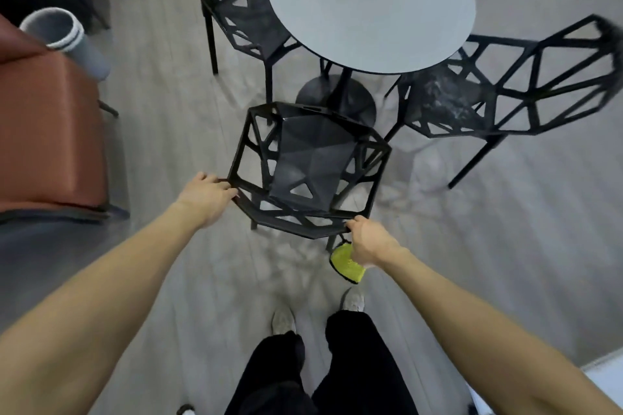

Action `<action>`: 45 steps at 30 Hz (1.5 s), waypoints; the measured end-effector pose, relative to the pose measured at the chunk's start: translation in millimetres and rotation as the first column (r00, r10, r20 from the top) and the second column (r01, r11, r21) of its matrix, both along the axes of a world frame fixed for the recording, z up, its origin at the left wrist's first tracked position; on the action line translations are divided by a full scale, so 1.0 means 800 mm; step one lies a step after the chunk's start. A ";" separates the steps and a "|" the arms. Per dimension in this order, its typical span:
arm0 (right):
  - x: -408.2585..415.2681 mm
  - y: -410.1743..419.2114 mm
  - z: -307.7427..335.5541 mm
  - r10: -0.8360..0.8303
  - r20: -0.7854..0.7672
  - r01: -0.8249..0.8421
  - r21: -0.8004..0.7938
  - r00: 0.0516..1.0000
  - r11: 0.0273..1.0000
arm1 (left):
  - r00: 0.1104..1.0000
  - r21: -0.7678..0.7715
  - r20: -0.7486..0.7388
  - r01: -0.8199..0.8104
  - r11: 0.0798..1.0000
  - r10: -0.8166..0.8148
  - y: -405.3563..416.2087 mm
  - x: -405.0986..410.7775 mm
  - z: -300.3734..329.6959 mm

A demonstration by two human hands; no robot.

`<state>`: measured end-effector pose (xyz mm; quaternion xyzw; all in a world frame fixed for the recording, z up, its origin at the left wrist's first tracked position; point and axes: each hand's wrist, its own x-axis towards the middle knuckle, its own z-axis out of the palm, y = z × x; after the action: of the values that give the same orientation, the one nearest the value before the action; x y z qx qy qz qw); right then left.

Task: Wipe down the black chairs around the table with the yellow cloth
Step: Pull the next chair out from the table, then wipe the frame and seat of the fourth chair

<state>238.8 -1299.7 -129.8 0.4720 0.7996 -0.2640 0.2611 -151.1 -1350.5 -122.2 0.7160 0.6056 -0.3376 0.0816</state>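
A black open-frame chair stands right in front of me, its back towards me and its seat facing the round grey table. My left hand grips the left corner of the chair's back rail. My right hand grips the right corner of the same rail and also holds the yellow cloth, which hangs below the hand. Two more black chairs stand at the table: one on the left and one on the right, whose seat shows pale smears.
A brown upholstered seat stands at the left with a rolled grey mat leaning on it. The table's black pedestal base sits just beyond the near chair. My feet stand on grey wood-look floor.
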 end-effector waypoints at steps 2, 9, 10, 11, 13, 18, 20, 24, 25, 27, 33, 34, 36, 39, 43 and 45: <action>-0.007 -0.001 0.001 -0.035 -0.004 0.034 -0.019 0.999 0.999 | 1.000 0.008 -0.014 -0.016 1.000 0.016 0.013 -0.002 0.007; -0.020 -0.005 0.009 -0.106 -0.184 0.065 -0.216 0.977 0.974 | 0.993 -0.079 -0.042 -0.111 0.991 0.108 0.074 0.012 0.020; -0.008 0.004 0.016 -0.141 -0.227 0.088 -0.229 0.964 0.969 | 0.992 -0.111 -0.030 -0.126 0.986 0.123 0.085 0.023 0.026; 0.008 0.016 0.027 -0.183 -0.268 0.124 -0.223 0.946 0.967 | 0.989 -0.141 -0.013 -0.147 0.979 0.147 0.096 0.036 0.031; 0.047 0.048 0.048 -0.255 -0.318 0.200 -0.196 0.913 0.960 | 0.972 -0.166 0.078 -0.206 0.964 0.221 0.118 0.072 0.043; 0.166 0.149 0.096 -0.350 -0.381 0.303 -0.180 0.856 0.936 | 0.829 -0.243 0.428 -0.277 0.930 0.359 0.187 0.232 0.067; 0.217 0.198 0.111 -0.383 -0.400 0.341 -0.174 0.833 0.924 | 0.739 -0.287 0.542 -0.284 0.915 0.399 0.221 0.315 0.073; 0.332 0.291 0.149 -0.433 -0.488 0.416 -0.148 0.758 0.897 | 0.590 -0.263 0.720 -0.252 0.931 0.364 0.296 0.483 0.083; 0.363 0.314 0.158 -0.443 -0.523 0.435 -0.146 0.728 0.888 | 0.573 -0.224 0.752 -0.243 0.944 0.326 0.320 0.522 0.088; 0.419 0.361 0.181 -0.423 -0.580 0.449 -0.109 0.696 0.887 | 0.526 -0.163 0.807 -0.238 0.958 0.268 0.372 0.592 0.101; 0.538 0.477 0.259 -0.196 -0.598 0.310 0.093 0.777 0.946 | 0.334 -0.430 0.847 -0.025 0.902 0.413 0.521 0.723 0.155; 0.551 0.495 0.266 -0.129 -0.583 0.257 0.142 0.802 0.956 | 0.323 -0.433 0.851 -0.015 0.901 0.415 0.545 0.738 0.158; 0.578 0.533 0.274 -0.037 -0.532 0.172 0.206 0.846 0.963 | 0.366 -0.357 0.865 -0.031 0.934 0.343 0.591 0.773 0.166; 0.621 0.597 0.279 0.043 -0.476 0.107 0.283 0.879 0.953 | 0.424 -0.232 0.880 -0.010 0.973 0.215 0.657 0.830 0.166; 0.681 0.682 0.287 0.062 -0.509 0.114 0.307 0.858 0.945 | 0.381 -0.153 0.907 -0.104 0.983 0.181 0.744 0.895 0.156; 0.712 0.720 0.293 -0.002 -0.492 0.156 0.272 0.871 0.949 | 0.369 -0.189 0.898 -0.164 0.968 0.238 0.789 0.918 0.139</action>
<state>808.8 -723.4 104.2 0.4576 0.8500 -0.2586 -0.0348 583.2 -719.2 -10.8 0.7006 0.5316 0.1032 0.4646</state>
